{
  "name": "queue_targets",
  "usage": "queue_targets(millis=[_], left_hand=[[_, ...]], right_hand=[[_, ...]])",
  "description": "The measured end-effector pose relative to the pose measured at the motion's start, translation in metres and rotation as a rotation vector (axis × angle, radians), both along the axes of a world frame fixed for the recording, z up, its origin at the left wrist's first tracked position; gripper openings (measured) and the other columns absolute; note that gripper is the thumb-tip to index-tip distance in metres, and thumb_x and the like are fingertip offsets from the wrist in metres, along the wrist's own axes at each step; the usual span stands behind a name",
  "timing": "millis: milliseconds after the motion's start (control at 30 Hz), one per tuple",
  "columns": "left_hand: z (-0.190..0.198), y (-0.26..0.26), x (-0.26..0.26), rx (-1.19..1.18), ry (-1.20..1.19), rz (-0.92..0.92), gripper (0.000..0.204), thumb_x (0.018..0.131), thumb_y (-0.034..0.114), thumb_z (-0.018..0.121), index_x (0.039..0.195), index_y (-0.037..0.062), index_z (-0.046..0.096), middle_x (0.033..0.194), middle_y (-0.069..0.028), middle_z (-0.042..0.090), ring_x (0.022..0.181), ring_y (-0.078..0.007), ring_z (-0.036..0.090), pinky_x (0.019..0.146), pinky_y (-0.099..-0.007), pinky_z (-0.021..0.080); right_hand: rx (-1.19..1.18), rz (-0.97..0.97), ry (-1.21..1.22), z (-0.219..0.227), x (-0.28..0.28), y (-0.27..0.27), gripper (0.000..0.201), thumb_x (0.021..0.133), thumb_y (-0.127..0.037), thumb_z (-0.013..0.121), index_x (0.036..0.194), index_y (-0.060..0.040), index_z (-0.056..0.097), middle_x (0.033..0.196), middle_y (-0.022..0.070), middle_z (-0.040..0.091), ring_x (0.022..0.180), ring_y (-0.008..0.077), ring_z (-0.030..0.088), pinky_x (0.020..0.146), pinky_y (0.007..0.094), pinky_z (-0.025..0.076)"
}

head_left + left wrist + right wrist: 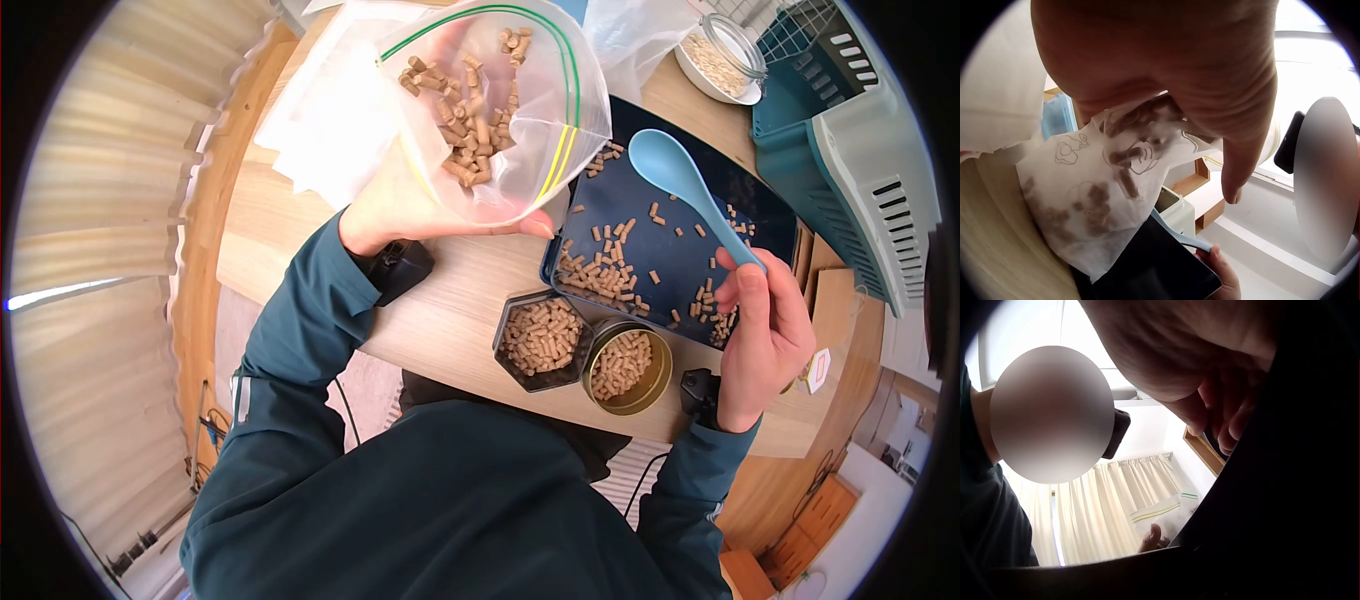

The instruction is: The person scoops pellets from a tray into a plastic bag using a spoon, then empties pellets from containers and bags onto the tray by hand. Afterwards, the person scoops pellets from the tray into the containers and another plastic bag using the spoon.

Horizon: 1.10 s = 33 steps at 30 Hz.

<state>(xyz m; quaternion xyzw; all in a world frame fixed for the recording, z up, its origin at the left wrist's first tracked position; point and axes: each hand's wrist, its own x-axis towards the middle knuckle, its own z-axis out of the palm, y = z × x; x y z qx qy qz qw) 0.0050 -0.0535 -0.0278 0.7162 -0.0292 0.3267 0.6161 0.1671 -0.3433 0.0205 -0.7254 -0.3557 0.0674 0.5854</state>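
Observation:
A clear zip bag (540, 110) with brown pellets inside stands open-mouthed in the left hand (400, 205), whose fingers curl round it from below and behind. In the left wrist view the bag (1085, 181) hangs under the left hand (1166, 69). The right hand (765, 335) pinches the handle of a light blue spoon (668, 165), its bowl over the dark blue tray (640, 215) and holding no pellets. Loose pellets lie scattered on the tray. In the right wrist view the right hand's (1204, 375) fingers are curled; the spoon is hidden there.
A hexagonal container (508, 365) and a round tin (655, 385), both holding pellets, stand at the tray's near edge. Behind the tray are a jar (735, 45) and a plastic bag (630, 45). A teal and grey crate (850, 190) stands to the right.

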Motion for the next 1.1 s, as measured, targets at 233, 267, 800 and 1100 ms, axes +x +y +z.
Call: queue_targets(millis=[233, 267, 800, 1100], left_hand=[[0.002, -0.009, -0.007, -0.277, 0.119, 0.019, 0.126, 0.074, 0.041, 0.096, 0.166, 0.005, 0.018, 0.156, -0.019, 0.046, 0.133, -0.0288, 0.056, 0.113, -0.0447, 0.047], [0.006, -0.005, -0.006, -0.28, 0.209, 0.003, 0.129, 0.075, 0.057, 0.092, 0.167, 0.0074, 0.017, 0.155, -0.0221, 0.048, 0.124, -0.0322, 0.063, 0.108, -0.049, 0.051], [0.015, 0.001, 0.001, -0.091, 0.249, -0.015, 0.142, 0.058, 0.017, 0.106, 0.166, 0.004, 0.014, 0.167, -0.0137, 0.027, 0.15, -0.0264, 0.038, 0.123, -0.0422, 0.038], [0.021, 0.017, 0.002, -0.345, 0.042, -0.186, 0.099, 0.081, 0.012, 0.088, 0.161, 0.0078, 0.03, 0.154, -0.0208, 0.05, 0.136, -0.028, 0.056, 0.114, -0.044, 0.048]], right_hand=[[-0.004, 0.0, 0.079, 0.006, -0.002, 0.001, 0.016, 0.097, 0.0, 0.073, 0.112, 0.0066, 0.074, 0.099, 0.0113, 0.075, 0.076, 0.0105, 0.065, 0.067, 0.0225, 0.05], [-0.002, 0.014, 0.04, 0.006, 0.0, 0.001, 0.016, 0.096, 0.001, 0.075, 0.111, 0.007, 0.075, 0.097, 0.0114, 0.075, 0.075, 0.011, 0.065, 0.067, 0.023, 0.05], [-0.035, 0.029, 0.058, 0.007, 0.003, 0.003, 0.015, 0.1, -0.003, 0.069, 0.112, 0.0056, 0.073, 0.1, 0.0104, 0.073, 0.073, 0.0087, 0.062, 0.064, 0.0203, 0.049], [-0.079, -0.012, 0.045, 0.001, 0.001, 0.001, 0.017, 0.103, -0.007, 0.066, 0.112, 0.0053, 0.072, 0.1, 0.0109, 0.074, 0.075, 0.0086, 0.06, 0.066, 0.0217, 0.047]])
